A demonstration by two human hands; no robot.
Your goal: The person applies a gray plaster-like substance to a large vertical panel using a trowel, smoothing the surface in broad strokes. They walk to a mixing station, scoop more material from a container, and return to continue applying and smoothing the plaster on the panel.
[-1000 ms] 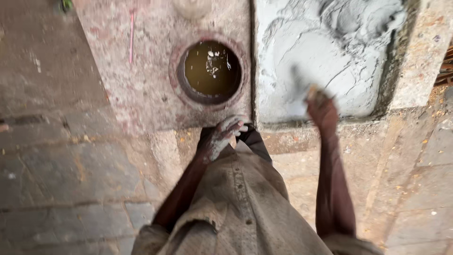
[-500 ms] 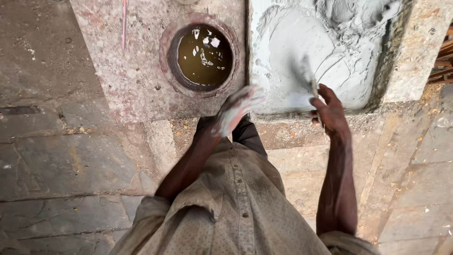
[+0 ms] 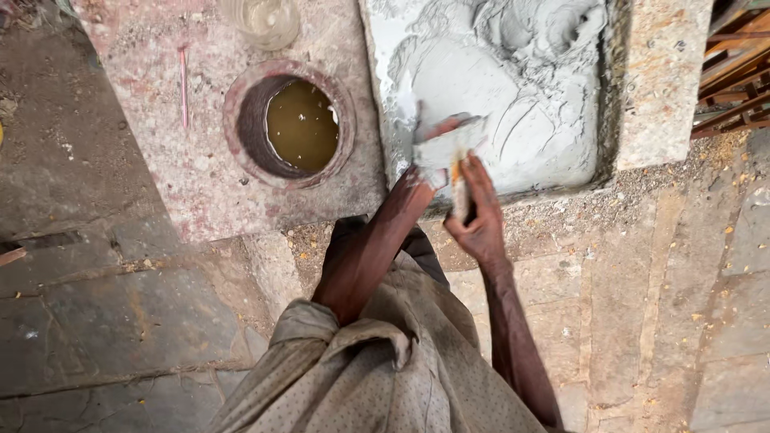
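Hands — two: right hand [image 3: 480,224] grips one trowel [image 3: 451,164], left hand [image 3: 437,148] pressed open on its mortar-coated blade.

Stone rim [image 3: 654,88] rightward (water hole [image 3: 298,124] left)

An outdoor masonry or plastering worksite. A stone trough [image 3: 666,88] holds a mass of wet grey mortar [image 3: 513,88]; beside it, a rough pink slab [image 3: 160,160] carries a round basin of murky water [image 3: 301,124]. The ground is worn stone paving [image 3: 96,321] strewn with sand and grit [image 3: 642,200].
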